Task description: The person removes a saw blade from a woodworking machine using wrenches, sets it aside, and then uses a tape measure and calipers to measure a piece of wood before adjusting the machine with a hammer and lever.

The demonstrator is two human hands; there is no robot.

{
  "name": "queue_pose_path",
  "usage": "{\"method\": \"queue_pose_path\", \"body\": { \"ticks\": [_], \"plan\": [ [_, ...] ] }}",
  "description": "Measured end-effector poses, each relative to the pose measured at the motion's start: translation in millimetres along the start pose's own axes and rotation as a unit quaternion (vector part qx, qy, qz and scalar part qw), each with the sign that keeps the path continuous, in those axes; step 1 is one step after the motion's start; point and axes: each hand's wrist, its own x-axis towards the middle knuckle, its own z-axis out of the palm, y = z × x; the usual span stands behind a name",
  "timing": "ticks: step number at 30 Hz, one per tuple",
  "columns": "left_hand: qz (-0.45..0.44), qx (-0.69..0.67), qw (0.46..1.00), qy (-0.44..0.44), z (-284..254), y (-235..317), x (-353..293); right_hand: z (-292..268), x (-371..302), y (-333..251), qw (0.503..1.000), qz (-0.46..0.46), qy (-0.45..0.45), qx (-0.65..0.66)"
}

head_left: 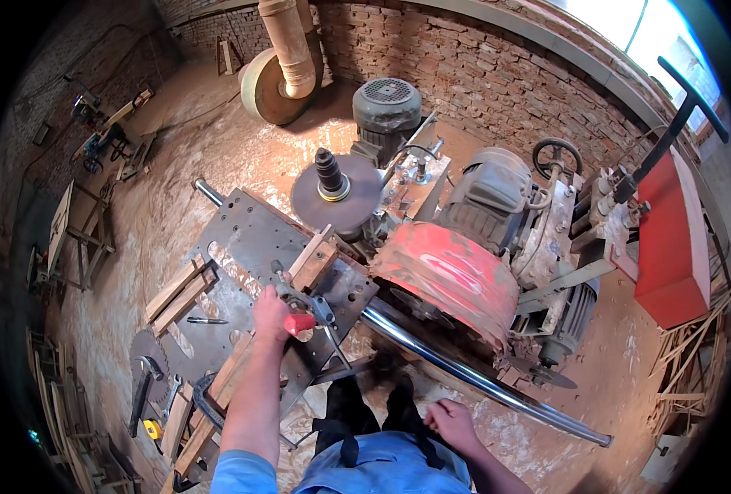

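Observation:
My left hand (270, 316) is closed around the red handle (299, 323) of a clamp on the steel machine table (250, 222). The clamp's metal body (322, 309) sits just right of my fingers. Past it, short wooden blocks (314, 260) lie near the table's right edge, and below them a dark rod slants down from the clamp. My right hand (453, 424) hangs low in front of my body with its fingers curled and nothing visible in them. It touches no part of the machine.
A spindle with a round disc (336, 193) stands beyond the table. To the right are a red saw guard (452, 276), a motor (490, 193) and a long steel rail (481, 379). Wood strips (180, 294), a hammer (144, 387), a wrench (172, 393) and a yellow tape measure (153, 429) lie left.

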Motion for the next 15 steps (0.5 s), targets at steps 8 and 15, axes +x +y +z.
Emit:
{"method": "queue_pose_path", "body": {
  "ticks": [8, 15],
  "plan": [
    [-0.016, -0.017, 1.000, -0.015, -20.3, -12.8, 24.5, 105.0, 77.8, -23.6, 0.988, -0.089, -0.118, -0.040],
    [-0.011, -0.012, 1.000, 0.004, 7.0, -76.4, 45.8, 194.0, 126.3, -58.2, 0.963, -0.178, -0.142, -0.145]
  ]
}}
